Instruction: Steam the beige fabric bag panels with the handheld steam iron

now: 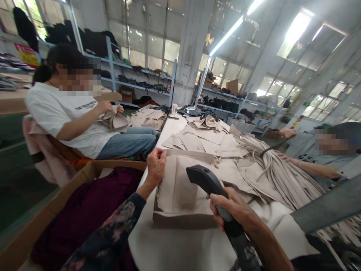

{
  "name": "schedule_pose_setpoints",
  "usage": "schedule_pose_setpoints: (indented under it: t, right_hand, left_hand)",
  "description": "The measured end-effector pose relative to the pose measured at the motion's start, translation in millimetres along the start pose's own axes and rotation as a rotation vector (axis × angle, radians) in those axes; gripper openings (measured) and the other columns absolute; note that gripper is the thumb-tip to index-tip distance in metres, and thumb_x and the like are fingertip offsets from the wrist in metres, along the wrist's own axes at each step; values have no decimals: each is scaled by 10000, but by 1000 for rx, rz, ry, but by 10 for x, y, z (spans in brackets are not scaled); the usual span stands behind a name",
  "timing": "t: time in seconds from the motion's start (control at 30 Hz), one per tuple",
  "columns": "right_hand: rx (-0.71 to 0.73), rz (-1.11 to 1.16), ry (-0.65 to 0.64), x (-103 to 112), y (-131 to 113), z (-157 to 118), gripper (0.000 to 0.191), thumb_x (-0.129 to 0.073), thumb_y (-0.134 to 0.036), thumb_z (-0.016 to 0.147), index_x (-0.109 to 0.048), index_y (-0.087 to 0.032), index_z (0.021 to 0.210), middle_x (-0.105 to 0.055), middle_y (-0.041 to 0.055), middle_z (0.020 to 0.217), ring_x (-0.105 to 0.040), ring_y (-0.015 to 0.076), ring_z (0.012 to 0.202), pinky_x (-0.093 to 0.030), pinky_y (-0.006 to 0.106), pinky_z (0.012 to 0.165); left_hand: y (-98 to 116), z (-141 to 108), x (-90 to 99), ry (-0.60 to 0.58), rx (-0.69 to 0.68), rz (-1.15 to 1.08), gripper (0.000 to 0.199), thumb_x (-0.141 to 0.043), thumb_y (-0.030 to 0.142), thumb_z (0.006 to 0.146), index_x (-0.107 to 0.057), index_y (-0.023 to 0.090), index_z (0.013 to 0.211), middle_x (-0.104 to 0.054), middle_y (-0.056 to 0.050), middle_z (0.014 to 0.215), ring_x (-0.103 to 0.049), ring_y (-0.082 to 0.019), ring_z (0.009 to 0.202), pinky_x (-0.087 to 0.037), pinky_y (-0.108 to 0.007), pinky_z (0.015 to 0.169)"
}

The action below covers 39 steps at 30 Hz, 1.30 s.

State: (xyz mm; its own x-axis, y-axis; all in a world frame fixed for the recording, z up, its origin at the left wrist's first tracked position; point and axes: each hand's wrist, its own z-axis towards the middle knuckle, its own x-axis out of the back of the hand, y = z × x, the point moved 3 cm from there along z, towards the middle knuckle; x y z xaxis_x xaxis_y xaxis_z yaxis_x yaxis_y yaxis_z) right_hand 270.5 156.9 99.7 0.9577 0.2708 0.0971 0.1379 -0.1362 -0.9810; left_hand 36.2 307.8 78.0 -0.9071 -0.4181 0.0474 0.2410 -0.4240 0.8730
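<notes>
A beige, bag-like piece [169,188] with stitched edges lies in front of me on the table. At its far left corner is my left hand [156,165], its fingers closed in a pinch on the edge. My right hand [237,207] is wrapped round the grip of a black handheld tool [207,180] with a wide, angled nozzle. The nozzle hangs over the right part of the beige piece, pointing left. I cannot tell exactly what kind of tool it is.
Beige flat pieces [197,141] and a heap of long straps [282,177] cover the table beyond. A cardboard box [56,199] with dark purple cloth stands left. One co-worker [64,113] sits left; another [313,150] handles straps at right. A grey metal bar [327,207] crosses the right side.
</notes>
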Motion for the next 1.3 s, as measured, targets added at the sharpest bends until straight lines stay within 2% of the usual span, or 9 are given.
schedule_pose_setpoints:
  t: [0.2, 0.3, 0.43, 0.5, 0.57, 0.67, 0.87, 1.1, 1.3]
  right_hand:
    - [-106, -61, -15, -57, 364, -301, 381, -567, -478, 833, -554, -135, 667, -510, -11, 441, -466, 86, 358, -382, 181, 361]
    - [-193, -60, -47, -139, 579, -330, 377, -566, -469, 832, -538, -139, 651, -515, -12, 442, -464, 82, 354, -374, 174, 355]
    - [-256, -67, -131, -181, 801, -382, 361, -557, -449, 843, -531, -143, 654, -508, -21, 442, -468, 82, 362, -392, 175, 372]
    - [-268, -77, -146, -176, 872, -379, 341, -549, -435, 852, -540, -144, 674, -511, -23, 451, -469, 82, 368, -396, 176, 379]
    - [-278, -92, -159, -177, 917, -352, 341, -543, -434, 855, -548, -142, 679, -512, -22, 455, -463, 81, 369, -392, 177, 377]
    - [-300, -121, -174, -184, 925, -328, 354, -541, -450, 851, -545, -145, 671, -507, -21, 449, -458, 82, 372, -389, 179, 380]
    - [-261, -82, -225, -164, 841, -546, 313, -553, -446, 849, -542, -152, 744, -520, -22, 532, -486, 94, 418, -418, 202, 419]
    - [-268, -165, -272, -292, 856, -704, 190, -550, -331, 850, -521, -159, 775, -538, -30, 547, -492, 91, 421, -398, 189, 421]
    - [-303, -206, -246, -260, 818, -721, 183, -562, -330, 827, -539, -168, 746, -543, -25, 531, -492, 103, 426, -390, 205, 439]
  left_hand:
    - [-69, 60, -198, -63, -106, 230, 147, -475, 174, 822, -503, 166, 678, -469, 34, 625, -453, -100, 623, -338, -253, 675]
    - [-259, -222, -26, -122, -63, 322, 192, -541, 130, 742, -449, 197, 586, -421, 45, 548, -417, -113, 551, -325, -256, 615]
    - [-213, -1158, 652, 42, 31, 439, 168, -514, 289, 824, -507, 207, 677, -514, 15, 624, -471, -143, 586, -357, -255, 605]
    - [-143, -1764, 897, -68, 246, 348, 319, -459, 399, 870, -506, 210, 617, -489, 27, 528, -459, -130, 500, -362, -240, 533]
    - [-103, -2299, 959, -263, 525, 134, 429, -406, 502, 876, -545, 202, 603, -547, 4, 514, -504, -139, 464, -391, -243, 481]
    - [-108, -2693, 855, -334, 800, -119, 463, -512, 587, 790, -628, 165, 639, -658, -60, 604, -606, -181, 522, -467, -268, 496]
    - [-134, -2509, 749, -23, 886, -454, 311, -755, 424, 612, -685, 128, 674, -686, -51, 669, -633, -169, 597, -548, -285, 566]
    - [-51, -2534, 827, -95, 1004, -582, 560, -675, 645, 639, -695, 126, 850, -709, -96, 767, -676, -254, 666, -588, -409, 571]
    - [-127, -2360, 902, 43, 926, -560, 328, -802, 411, 567, -640, 129, 607, -675, -40, 631, -624, -181, 582, -560, -319, 574]
